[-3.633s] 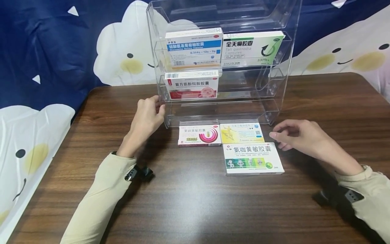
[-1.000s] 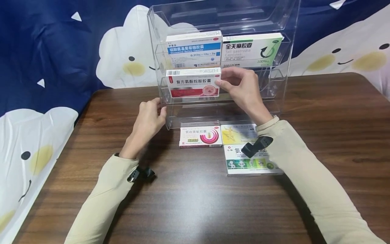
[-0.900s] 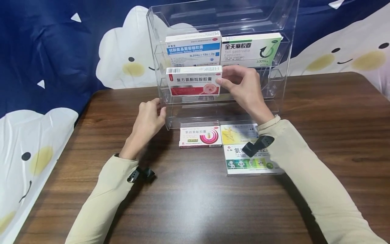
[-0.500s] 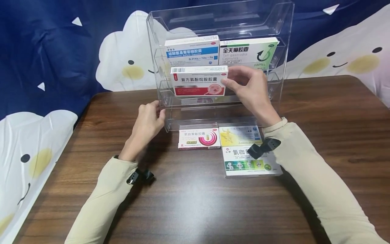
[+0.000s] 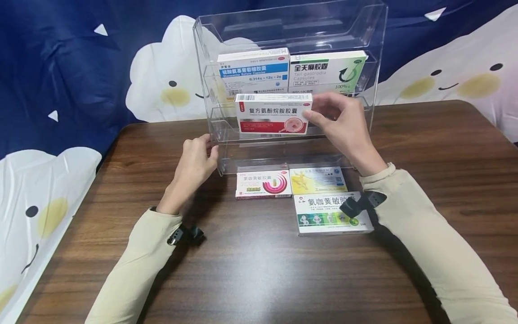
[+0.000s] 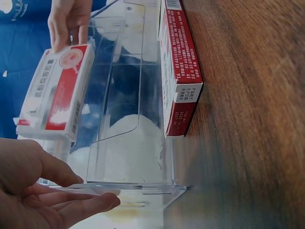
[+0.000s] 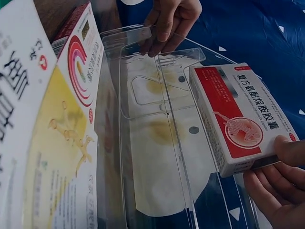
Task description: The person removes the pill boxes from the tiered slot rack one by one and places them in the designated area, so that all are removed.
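- Navy curtain (image 5: 60,81) printed with smiling white clouds hangs behind a dark wood-grain table (image 5: 251,274), where a person in beige sleeves (image 5: 135,265) works with two bare hands.
- Clear acrylic tiered rack (image 5: 259,164) stands toward the back of the table.
- Right hand (image 5: 344,126) pinches the right end of a red-and-white 复方氨酚烷胺胶囊 box (image 5: 273,114), thumb on the front face. The box is held upright at the tier above the lowest one; whether its lower edge touches the rack cannot be told.
- Left hand (image 5: 195,157) grips the rack's left side panel between thumb and fingers, low down.
- Blue-and-white Glucosamine Sulfate Capsules box (image 5: 252,72) and green-and-white Tall Gastrodia Capsules box (image 5: 323,74) stand side by side on the next tier up.
- Pink-ringed 氨咖黄敏胶囊 box (image 5: 263,184) and yellow-and-white box (image 5: 317,181) sit side by side just before the rack.
- White-and-green 氨咖黄敏胶囊 box (image 5: 319,219) sits nearer the person, against the yellow-and-white one.
- Black strapped devices (image 5: 181,235) circle both wrists.
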### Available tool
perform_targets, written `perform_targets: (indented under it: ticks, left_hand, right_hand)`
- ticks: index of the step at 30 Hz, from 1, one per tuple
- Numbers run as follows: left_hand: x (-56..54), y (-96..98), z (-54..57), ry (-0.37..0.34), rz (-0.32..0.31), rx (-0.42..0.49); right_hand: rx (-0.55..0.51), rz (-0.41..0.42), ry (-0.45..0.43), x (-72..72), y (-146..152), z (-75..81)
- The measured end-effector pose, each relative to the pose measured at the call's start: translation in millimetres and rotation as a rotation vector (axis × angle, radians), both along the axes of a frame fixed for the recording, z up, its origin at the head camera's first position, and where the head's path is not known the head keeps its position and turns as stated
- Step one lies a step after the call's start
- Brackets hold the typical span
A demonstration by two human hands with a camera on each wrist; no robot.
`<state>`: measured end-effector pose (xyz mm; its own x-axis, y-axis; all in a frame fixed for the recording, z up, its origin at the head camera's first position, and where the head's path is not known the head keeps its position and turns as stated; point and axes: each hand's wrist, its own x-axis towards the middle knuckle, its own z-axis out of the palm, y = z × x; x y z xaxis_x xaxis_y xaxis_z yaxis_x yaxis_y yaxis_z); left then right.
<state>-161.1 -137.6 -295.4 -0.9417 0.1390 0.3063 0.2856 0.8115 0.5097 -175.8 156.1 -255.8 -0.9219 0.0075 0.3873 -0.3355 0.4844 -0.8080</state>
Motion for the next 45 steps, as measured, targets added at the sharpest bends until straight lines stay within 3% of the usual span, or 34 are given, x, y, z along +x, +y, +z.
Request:
perform_targets:
  ticks: [3, 11, 19, 32, 45]
  left_hand:
    - [-0.2, -0.1, -0.4, 0.0, -0.001, 0.002]
    - [1.1, -1.2, 0.0, -0.007, 0.004, 0.001]
    - [0.9, -1.1, 0.2, -0.002, 0.002, -0.005]
    - [0.6, -0.5, -0.4, 0.007, 0.0, -0.003]
    - [-0.9, -1.3, -0.8, 0.018, 0.0, -0.007]
  right_hand:
    - [-0.006, -0.003, -0.033, 3.7, 2.6, 0.3]
    - [-0.128, 0.051, -0.219, 11.3, 9.6, 3.7]
    - [-0.03, 0.046, -0.272, 20.4, 13.2, 2.1]
    - [0.057, 0.077, -0.34, 31.7, 14.1, -13.9]
    - [-0.016, 0.129, -0.49, 34.1, 12.7, -24.2]
